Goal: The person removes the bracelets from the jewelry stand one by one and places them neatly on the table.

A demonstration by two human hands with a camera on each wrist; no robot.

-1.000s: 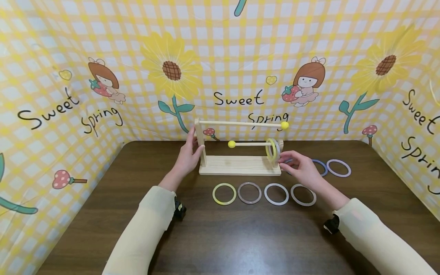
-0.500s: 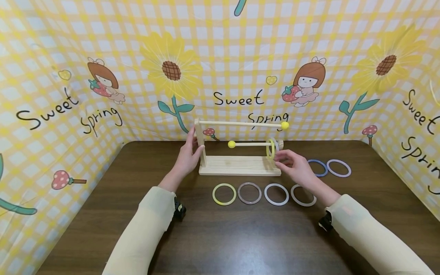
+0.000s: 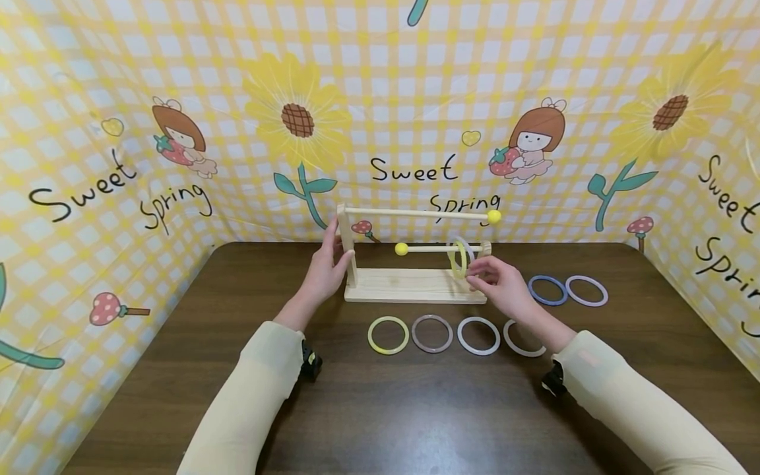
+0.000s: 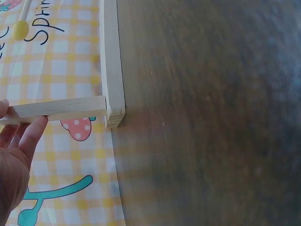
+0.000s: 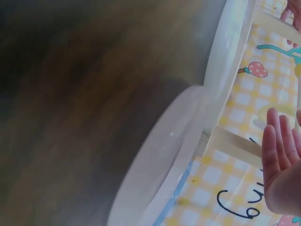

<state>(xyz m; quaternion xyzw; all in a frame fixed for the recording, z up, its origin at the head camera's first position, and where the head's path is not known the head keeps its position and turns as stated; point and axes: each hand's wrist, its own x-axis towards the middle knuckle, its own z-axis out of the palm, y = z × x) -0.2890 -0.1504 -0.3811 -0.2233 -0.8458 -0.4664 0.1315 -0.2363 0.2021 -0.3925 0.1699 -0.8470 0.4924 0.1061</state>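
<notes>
A wooden stand (image 3: 410,284) has an upright post at each end, each with a horizontal rod tipped by a yellow ball. My left hand (image 3: 323,267) grips the left post (image 4: 66,109) between thumb and fingers, clear in the left wrist view too. Around the lower rod (image 3: 429,249) hang a yellow ring (image 3: 454,262) and a pale lilac ring (image 3: 471,250), partly overlapping. My right hand (image 3: 501,285) pinches at their lower right edge with thumb and fingertips. In the right wrist view that hand (image 5: 284,179) sits at the frame's edge, the rings faint behind the fingers.
In front of the stand lies a row of rings: yellow (image 3: 388,353), greyish lilac (image 3: 432,351), pale blue-white (image 3: 478,353), and another pale one (image 3: 522,355) partly under the right wrist. A blue ring (image 3: 547,304) and a lilac ring (image 3: 586,305) lie right of the stand.
My right hand has moved left, and the yellow and pale rings have slid left along the lower rod with it, away from the right post. The left hand stays on its post.
</notes>
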